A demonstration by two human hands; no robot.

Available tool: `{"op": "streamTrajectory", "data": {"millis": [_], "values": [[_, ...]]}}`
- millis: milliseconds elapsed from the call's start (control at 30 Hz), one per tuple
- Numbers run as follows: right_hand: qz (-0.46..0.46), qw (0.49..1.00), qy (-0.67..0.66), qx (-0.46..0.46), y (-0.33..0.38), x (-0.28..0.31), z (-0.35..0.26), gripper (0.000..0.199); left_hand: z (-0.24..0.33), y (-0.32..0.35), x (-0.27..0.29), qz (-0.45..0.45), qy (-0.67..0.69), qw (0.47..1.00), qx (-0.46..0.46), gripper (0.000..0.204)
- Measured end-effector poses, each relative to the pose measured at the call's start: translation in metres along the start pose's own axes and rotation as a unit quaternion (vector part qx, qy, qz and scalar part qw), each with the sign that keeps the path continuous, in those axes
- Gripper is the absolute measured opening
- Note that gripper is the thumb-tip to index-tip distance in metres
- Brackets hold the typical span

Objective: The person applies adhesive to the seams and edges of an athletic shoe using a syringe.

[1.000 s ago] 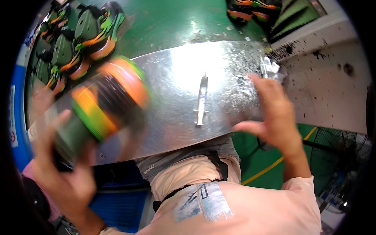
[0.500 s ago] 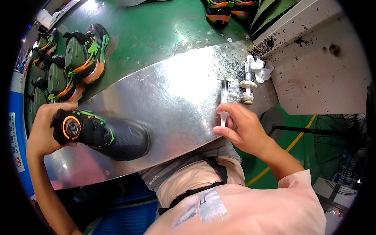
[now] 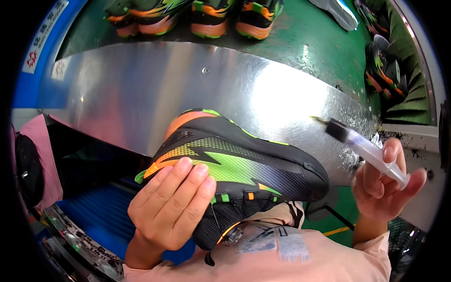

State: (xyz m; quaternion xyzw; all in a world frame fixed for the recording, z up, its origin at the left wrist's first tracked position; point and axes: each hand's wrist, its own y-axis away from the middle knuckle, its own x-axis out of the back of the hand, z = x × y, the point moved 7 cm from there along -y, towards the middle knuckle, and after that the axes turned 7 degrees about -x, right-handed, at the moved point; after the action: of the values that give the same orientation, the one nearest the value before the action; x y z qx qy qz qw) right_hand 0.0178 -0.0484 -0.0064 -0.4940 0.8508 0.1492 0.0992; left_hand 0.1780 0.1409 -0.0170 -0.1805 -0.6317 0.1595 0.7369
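Note:
My left hand [image 3: 171, 204] grips a black sneaker [image 3: 235, 164] with green and orange side panels. The shoe is tipped on its side, sole turned away toward the far side and toe to the right. My fingers lie flat over its heel side; the thumb is hidden. In my right hand [image 3: 383, 183] is a syringe [image 3: 371, 150] with a dark front end and a thin tip pointing left, toward the sole edge but apart from it. The index and middle fingers hold the barrel, and the thumb rests at the plunger end.
A shiny metal plate [image 3: 136, 89] covers the near part of the green table [image 3: 300, 51]. Several matching sneakers [image 3: 209, 19] stand along the far side. More shoes [image 3: 385, 70] sit at the right by a green ridged panel [image 3: 413, 89]. A grey sole [image 3: 336, 11] lies far right.
The sneaker has been lifted off the metal plate, brought closer and turned on its side. The syringe has been raised from the plate in my right hand. The view has swung left.

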Motion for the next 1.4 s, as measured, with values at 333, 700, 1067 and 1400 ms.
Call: {"op": "streamTrajectory", "data": {"millis": [333, 700, 1067, 1400], "values": [[-0.181, 0.969, 0.053, -0.162, -0.067, -0.051, 0.017, 0.066, 0.038, -0.009, -0.013, 0.016, 0.026, 1.0, 0.008, 0.02], [-0.175, 0.957, 0.131, -0.19, -0.05, -0.042, -0.006, 0.064, 0.064, -0.027, -0.009, 0.006, 0.051, 0.999, 0.01, 0.022], [-0.07, 0.964, 0.02, -0.256, -0.013, -0.036, -0.009, 0.074, 0.03, -0.007, 0.013, -0.003, 0.064, 0.998, 0.015, 0.021], [-0.063, 0.973, 0.033, -0.221, -0.009, -0.081, -0.022, 0.064, -0.051, 0.046, 0.037, 0.025, 0.012, 1.0, 0.007, 0.017]]}}
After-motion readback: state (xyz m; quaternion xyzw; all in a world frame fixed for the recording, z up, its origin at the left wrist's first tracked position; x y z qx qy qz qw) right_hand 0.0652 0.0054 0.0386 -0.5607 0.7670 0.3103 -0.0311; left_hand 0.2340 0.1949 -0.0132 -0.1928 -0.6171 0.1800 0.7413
